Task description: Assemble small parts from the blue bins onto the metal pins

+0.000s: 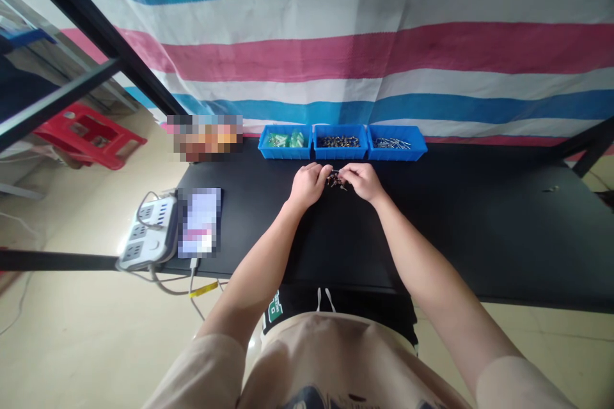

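My left hand (309, 184) and my right hand (363, 181) are close together over the middle of the black table (460, 223). Both pinch a thin silvery metal rod (335, 170) that spans the gap between the fingertips; its ends are hidden in the fingers. Just under the hands lies a little cluster of small dark metal parts (338, 184), too small to name. Behind them stand three blue bins. The left bin (286, 153) holds green and whitish pieces, the middle bin (340, 153) small brownish metal parts, the right bin (397, 154) long thin silvery pieces.
At the table's left edge are a white power strip (156, 236) with cables and a blurred-out phone-like slab (200, 220). A small loose piece (551, 189) lies far right. Black frame posts (148, 77) and a striped sheet (307, 51) bound the back; a red stool (91, 134) stands left.
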Demonstrator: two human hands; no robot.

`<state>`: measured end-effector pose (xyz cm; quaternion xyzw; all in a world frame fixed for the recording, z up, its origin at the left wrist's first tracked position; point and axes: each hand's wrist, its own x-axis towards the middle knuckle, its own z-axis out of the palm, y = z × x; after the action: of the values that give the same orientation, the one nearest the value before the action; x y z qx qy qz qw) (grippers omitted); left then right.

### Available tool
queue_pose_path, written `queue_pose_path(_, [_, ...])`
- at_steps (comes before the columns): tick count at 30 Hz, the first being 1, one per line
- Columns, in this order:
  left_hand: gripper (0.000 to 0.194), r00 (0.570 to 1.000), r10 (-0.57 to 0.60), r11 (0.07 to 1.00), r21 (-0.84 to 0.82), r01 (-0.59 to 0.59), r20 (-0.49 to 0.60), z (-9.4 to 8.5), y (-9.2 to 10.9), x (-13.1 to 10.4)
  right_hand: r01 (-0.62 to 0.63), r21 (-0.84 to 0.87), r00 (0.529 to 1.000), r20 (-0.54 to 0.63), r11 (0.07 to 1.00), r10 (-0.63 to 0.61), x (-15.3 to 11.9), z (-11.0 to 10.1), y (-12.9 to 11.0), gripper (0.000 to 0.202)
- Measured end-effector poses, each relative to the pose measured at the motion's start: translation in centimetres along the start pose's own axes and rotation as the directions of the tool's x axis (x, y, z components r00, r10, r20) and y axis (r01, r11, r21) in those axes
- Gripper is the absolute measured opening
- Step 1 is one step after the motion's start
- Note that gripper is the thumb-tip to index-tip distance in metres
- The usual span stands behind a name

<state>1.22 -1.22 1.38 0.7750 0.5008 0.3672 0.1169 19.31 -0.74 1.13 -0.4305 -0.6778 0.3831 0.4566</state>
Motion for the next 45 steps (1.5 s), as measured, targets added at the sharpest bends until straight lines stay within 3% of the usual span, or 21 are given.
queue_pose_path(4, [0.049, 0.996, -0.049, 0.995, -0.088, 0.043, -0.068, 0.0, 0.0, 0.0, -0.12, 0.308, 0.966, -0.183, 0.944, 0.182, 0.7, -0.1, 1.0, 0.025])
queue_pose_path(9, [0.041, 0.994, -0.05, 0.994, -0.101, 0.04, -0.093, 0.0, 0.1, -0.1, -0.078, 0.534, 0.827, -0.437, 0.842, 0.354, 1.7, -0.8, 1.9, 0.027])
queue_pose_path(13, [0.033, 0.995, -0.056, 0.995, -0.087, 0.049, -0.086, 0.1, 0.2, 0.0, -0.067, 0.622, 0.744, -0.49, 0.78, 0.455, 2.2, -1.5, 2.0, 0.031])
queue_pose_path(16, [0.031, 0.995, -0.078, 0.994, -0.079, 0.072, -0.069, 0.1, 0.4, 0.1, -0.066, 0.648, 0.721, -0.494, 0.758, 0.485, 2.4, -1.8, 2.2, 0.037])
queue_pose_path(23, [0.027, 0.996, -0.082, 0.996, -0.046, 0.08, -0.039, 0.2, 0.3, 0.1, -0.176, 0.506, 0.808, -0.417, 0.844, 0.418, 2.3, -1.8, 3.4, 0.079])
queue_pose_path(26, [0.025, 0.997, -0.08, 0.997, -0.004, 0.08, -0.022, 0.4, 0.0, 0.0, -0.183, 0.356, 0.848, -0.415, 0.916, 0.33, 2.0, -1.4, 3.7, 0.075])
queue_pose_path(30, [0.029, 0.998, -0.065, 0.99, 0.125, 0.062, 0.019, 0.6, -0.2, -0.1, -0.08, -0.014, 0.92, -0.386, 0.997, 0.068, 1.2, -0.6, 3.2, 0.051])
queue_pose_path(33, [0.033, 0.995, -0.077, 0.976, 0.207, 0.064, 0.055, 0.7, -0.2, -0.2, 0.005, -0.318, 0.963, -0.255, 0.948, -0.091, 0.5, 0.0, 2.5, 0.039])
queue_pose_path(37, [0.03, 0.987, -0.148, 0.95, 0.287, 0.127, 0.054, 0.6, -0.3, -0.2, 0.104, -0.583, 0.98, -0.079, 0.806, -0.184, -0.1, 0.8, 1.7, 0.04])
queue_pose_path(41, [0.028, 0.971, -0.218, 0.926, 0.335, 0.176, 0.094, 0.5, -0.2, -0.2, 0.128, -0.711, 0.982, -0.006, 0.691, -0.188, -0.4, 1.7, 1.5, 0.045])
queue_pose_path(45, [0.023, 0.957, -0.24, 0.913, 0.374, 0.164, 0.166, 0.5, 0.2, -0.1, 0.135, -0.733, 0.988, 0.052, 0.667, -0.143, -0.4, 2.2, 1.6, 0.043])
